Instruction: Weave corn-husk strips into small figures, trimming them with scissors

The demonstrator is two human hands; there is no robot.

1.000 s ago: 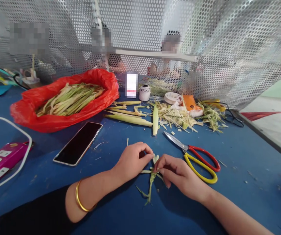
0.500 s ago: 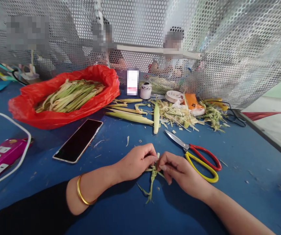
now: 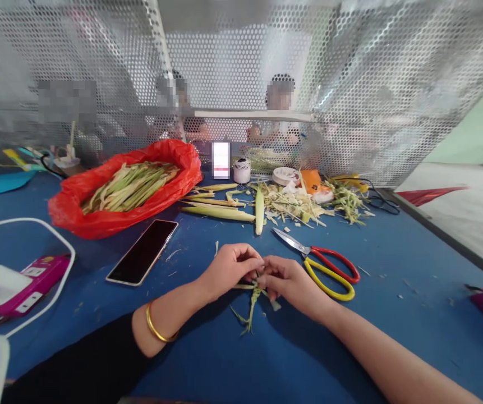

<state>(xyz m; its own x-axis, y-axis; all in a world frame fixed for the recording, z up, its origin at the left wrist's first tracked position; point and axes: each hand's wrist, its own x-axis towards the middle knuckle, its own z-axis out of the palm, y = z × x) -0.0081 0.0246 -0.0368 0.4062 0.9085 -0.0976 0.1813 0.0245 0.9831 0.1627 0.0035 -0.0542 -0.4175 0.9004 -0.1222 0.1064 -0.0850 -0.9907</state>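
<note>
Between my hands is a small woven figure of green leaf strips (image 3: 253, 306), its loose ends hanging down over the blue table. My left hand (image 3: 235, 266) pinches its upper end from the left, thumb against fingers. From the right, my right hand (image 3: 284, 279) pinches the same upper part, and the fingertips of both hands nearly meet. My fingers cover the top of the piece. Just right of my right hand lie scissors (image 3: 308, 251) with one red and one yellow handle, blades pointing away to the left.
A red plastic bag (image 3: 98, 224) of long leaf strips stands at left, with a phone (image 3: 142, 252) before it. Purple power strips (image 3: 51, 275) lie at both sides. Husks (image 3: 220, 212), leaf scraps (image 3: 291, 202) and a tape roll (image 3: 286, 175) line the perforated divider (image 3: 233, 62); people sit behind it.
The view has tilted up and turned slightly right, so things on the table appear shifted. My hands have drawn closer together at the top of the woven figure.
</note>
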